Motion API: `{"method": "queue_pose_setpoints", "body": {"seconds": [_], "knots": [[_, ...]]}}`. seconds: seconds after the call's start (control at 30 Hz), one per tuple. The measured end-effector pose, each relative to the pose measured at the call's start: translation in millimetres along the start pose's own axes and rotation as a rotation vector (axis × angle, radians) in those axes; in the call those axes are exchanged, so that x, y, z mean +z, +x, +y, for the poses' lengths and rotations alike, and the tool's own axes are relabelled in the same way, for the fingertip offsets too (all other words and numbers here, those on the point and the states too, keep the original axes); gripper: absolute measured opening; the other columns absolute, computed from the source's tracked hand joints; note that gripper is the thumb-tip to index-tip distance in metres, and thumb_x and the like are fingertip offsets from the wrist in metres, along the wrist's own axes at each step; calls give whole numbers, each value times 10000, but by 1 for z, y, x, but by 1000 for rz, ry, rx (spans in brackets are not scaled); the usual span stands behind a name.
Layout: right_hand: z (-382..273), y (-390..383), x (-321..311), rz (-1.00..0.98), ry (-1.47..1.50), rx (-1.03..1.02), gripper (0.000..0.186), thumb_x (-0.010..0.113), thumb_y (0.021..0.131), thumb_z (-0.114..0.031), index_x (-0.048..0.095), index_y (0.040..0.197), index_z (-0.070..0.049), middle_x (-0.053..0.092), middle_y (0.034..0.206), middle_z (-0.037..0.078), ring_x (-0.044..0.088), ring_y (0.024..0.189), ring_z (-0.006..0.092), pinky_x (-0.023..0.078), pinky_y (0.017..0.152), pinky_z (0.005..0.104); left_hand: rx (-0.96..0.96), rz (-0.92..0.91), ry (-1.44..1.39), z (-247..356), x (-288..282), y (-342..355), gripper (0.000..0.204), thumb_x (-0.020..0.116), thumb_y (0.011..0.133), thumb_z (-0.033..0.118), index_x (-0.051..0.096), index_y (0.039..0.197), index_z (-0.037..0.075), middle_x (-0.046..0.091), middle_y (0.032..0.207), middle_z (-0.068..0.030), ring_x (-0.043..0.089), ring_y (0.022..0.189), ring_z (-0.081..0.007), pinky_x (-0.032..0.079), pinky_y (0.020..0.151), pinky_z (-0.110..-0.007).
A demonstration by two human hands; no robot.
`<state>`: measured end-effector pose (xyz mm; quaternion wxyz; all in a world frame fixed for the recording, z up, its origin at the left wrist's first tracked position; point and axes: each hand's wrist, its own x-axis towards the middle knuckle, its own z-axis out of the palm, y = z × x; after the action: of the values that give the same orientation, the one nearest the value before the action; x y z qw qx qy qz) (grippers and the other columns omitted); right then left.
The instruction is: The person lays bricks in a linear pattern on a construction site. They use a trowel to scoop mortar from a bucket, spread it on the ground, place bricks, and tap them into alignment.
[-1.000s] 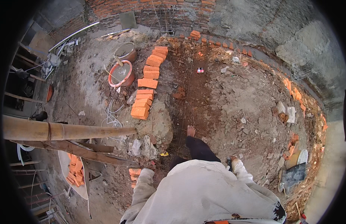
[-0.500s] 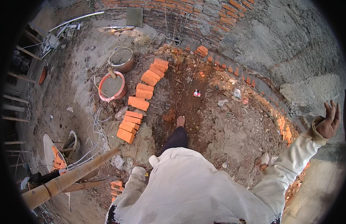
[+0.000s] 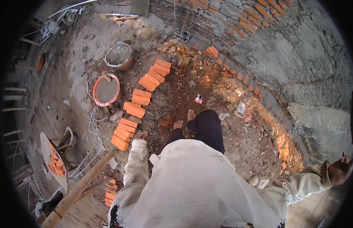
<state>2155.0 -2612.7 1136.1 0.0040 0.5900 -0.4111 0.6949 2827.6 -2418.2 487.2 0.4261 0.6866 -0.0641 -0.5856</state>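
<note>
Bare feet (image 3: 184,121) on rubble-strewn ground (image 3: 229,144) risk a stumble or a cut, I judge, since broken brick bits lie all around them. The left hand (image 3: 142,136), its grip empty and loosely curled, hangs just beside the row of orange bricks (image 3: 135,109), clean-edged blocks lying flat in a curving line. The right hand (image 3: 341,169), open and empty, is flung out well apart from them.

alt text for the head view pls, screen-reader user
Looking straight down, a barefoot person in a pale long-sleeved shirt stands on rubble-strewn dirt, left hand hanging empty near a curved row of orange clay bricks, right hand open and stretched out toward a rough grey plastered wall. Two round basins of grey mortar sit beyond the bricks.
</note>
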Motion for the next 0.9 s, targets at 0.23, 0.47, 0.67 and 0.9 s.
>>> {"method": "queue_pose_setpoints", "body": {"seconds": [0.23, 0.47, 0.67, 0.9], "knots": [[168, -9, 122, -134, 51, 328, 278, 482, 915, -175, 551, 1051, 57, 534, 719, 66, 515, 666, 161, 448, 675, 300, -37, 226, 102, -106, 0, -14, 74, 574, 826, 67, 628, 847, 20, 603, 699, -46, 517, 547, -144, 418, 489, -280], [410, -59, 245, -426, -155, 646, 198, 521, 904, -173, 611, 974, -11, 565, 700, 30, 510, 587, 89, 422, 538, 209, -591, 351, -214, -136, 92, -99, 162, 567, 798, 169, 655, 834, 38, 638, 759, -92, 577, 620, -247, 475, 574, -382], [540, -212, 326, -848, 27, 1038, 164, 539, 857, -135, 612, 893, 7, 593, 718, 50, 563, 580, 112, 491, 478, 259, -326, 414, -705, -69, 204, -86, 179, 628, 758, 170, 656, 860, 26, 656, 800, -80, 606, 680, -238, 502, 608, -379], [511, -176, 402, -1382, -112, 286, 225, 590, 788, -136, 615, 957, 10, 649, 881, 153, 620, 792, 242, 475, 710, 333, -245, 530, -494, -6, 258, -58, 82, 651, 773, 148, 667, 824, 86, 598, 696, 31, 542, 631, -118, 458, 582, -274]]}}
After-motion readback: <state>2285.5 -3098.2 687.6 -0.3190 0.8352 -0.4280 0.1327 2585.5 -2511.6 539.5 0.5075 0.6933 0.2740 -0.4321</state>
